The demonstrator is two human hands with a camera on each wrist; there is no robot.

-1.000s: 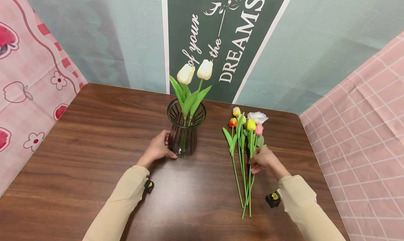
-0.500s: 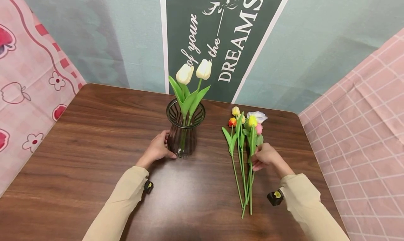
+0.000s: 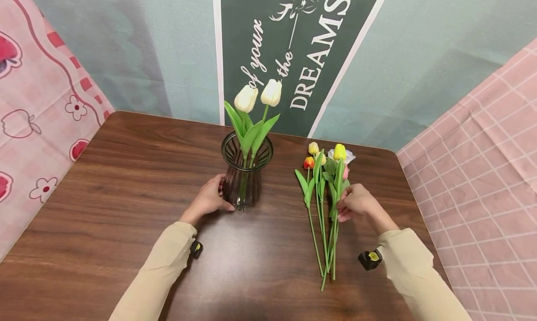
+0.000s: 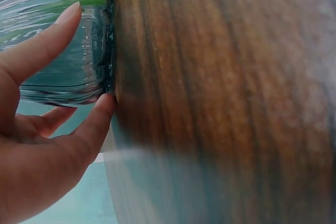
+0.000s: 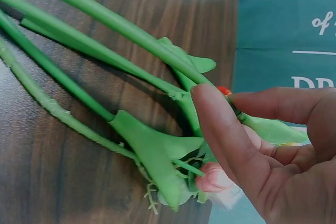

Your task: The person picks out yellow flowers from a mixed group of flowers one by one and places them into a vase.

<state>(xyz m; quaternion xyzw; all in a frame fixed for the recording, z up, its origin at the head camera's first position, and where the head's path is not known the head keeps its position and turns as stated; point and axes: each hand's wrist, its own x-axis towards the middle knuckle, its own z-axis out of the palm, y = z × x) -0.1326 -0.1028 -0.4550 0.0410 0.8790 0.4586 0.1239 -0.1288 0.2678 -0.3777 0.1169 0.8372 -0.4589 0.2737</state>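
Observation:
A dark ribbed glass vase (image 3: pixel 235 188) stands upright on the table with two white tulips (image 3: pixel 246 99) in it. My left hand (image 3: pixel 208 196) holds the vase low on its left side, thumb and fingers (image 4: pixel 94 124) on different sides of the glass near the base. To the right, my right hand (image 3: pixel 355 202) pinches the stem of a yellow tulip (image 3: pixel 340 151) between thumb and fingers. In the right wrist view this green stem (image 5: pixel 121 24) passes above the other stems. Beneath it lie an orange-red tulip (image 3: pixel 308 163), a pink tulip (image 5: pixel 212 178) and cream tulips (image 3: pixel 313 148).
A white flower (image 3: pixel 349 156) lies at the far end of the bunch, partly hidden. The brown wooden table (image 3: pixel 126 181) ends at a grey-blue backdrop (image 3: pixel 184 55) with printed words. Pink cloths (image 3: pixel 482 171) hang along both sides.
My right hand has moved slightly up and to the right, lifting the yellow tulip; its bloom has shifted toward the back, over the white flower. My left hand and the vase have stayed put.

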